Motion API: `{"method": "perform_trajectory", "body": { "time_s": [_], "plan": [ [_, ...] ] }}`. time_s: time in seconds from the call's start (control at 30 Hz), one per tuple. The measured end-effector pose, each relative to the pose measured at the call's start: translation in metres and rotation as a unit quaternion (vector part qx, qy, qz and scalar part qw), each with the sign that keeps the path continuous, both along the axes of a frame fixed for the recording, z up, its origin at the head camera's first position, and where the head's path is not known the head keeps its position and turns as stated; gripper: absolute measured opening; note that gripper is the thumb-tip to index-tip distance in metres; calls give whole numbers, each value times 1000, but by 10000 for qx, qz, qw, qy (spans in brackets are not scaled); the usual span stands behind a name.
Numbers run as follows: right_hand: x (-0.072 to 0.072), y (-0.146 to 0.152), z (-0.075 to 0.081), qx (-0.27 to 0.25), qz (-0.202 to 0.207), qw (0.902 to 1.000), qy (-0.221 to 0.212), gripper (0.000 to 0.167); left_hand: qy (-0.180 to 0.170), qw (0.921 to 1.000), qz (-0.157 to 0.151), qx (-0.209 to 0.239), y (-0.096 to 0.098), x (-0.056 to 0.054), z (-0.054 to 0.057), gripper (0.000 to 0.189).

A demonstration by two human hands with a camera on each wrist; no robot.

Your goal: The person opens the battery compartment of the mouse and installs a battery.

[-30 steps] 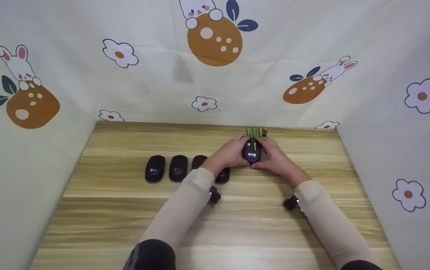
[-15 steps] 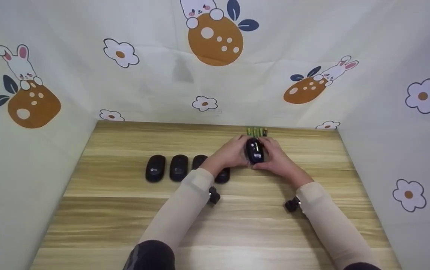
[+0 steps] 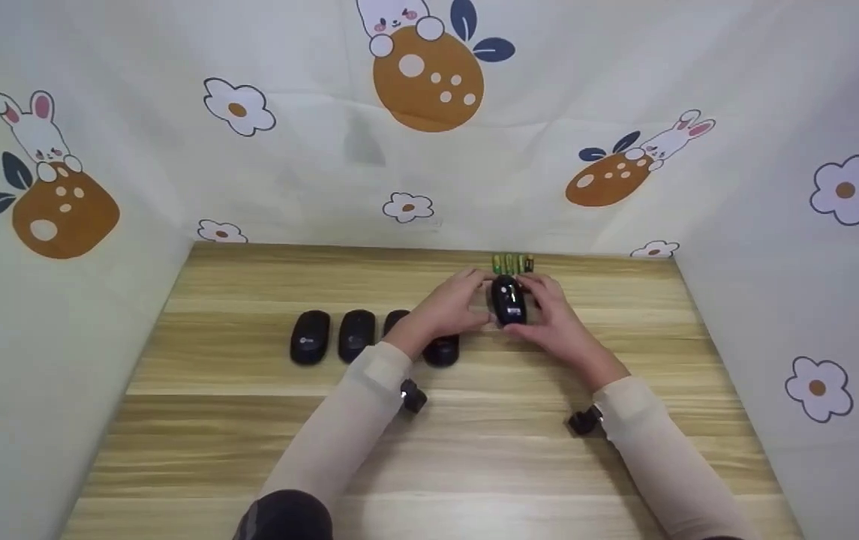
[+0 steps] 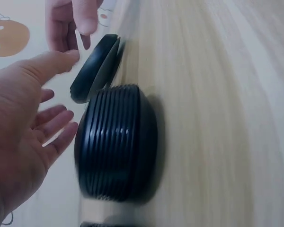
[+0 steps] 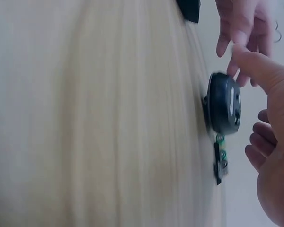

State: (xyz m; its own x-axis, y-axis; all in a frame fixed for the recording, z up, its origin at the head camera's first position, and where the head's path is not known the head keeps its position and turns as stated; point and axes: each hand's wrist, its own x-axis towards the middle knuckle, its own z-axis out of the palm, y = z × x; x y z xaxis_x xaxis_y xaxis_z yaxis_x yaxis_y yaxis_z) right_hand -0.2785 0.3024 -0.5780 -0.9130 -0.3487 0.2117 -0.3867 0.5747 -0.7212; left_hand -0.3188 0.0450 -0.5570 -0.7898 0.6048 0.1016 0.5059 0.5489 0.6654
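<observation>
Black and glossy, the upturned mouse (image 3: 509, 300) is set on the wooden table (image 3: 508, 457), just in front of a row of small batteries (image 3: 512, 264). It is flanked by the left hand (image 3: 450, 304) and the right hand (image 3: 558, 322), both held with fingers loosely parted; whether the right thumb is touching it cannot be told. Four other black mice (image 3: 310, 337) are lined up leftward, two partly hidden.

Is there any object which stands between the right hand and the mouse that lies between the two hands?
Nothing visible stands between the right hand and that mouse. The batteries lie beyond the mouse's far end, outside this gap.
</observation>
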Motion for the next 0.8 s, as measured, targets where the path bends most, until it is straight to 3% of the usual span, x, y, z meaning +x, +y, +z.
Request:
{"method": "perform_trajectory", "body": {
  "time_s": [0.43,0.8],
  "plan": [
    [32,-25,13,-330,112,9984,446,71,7,9979,-16,643,-43,23,17,49],
    [50,-50,15,-215,542,9969,538,69,348,9975,-125,604,-70,42,11,39]
  ]
}}
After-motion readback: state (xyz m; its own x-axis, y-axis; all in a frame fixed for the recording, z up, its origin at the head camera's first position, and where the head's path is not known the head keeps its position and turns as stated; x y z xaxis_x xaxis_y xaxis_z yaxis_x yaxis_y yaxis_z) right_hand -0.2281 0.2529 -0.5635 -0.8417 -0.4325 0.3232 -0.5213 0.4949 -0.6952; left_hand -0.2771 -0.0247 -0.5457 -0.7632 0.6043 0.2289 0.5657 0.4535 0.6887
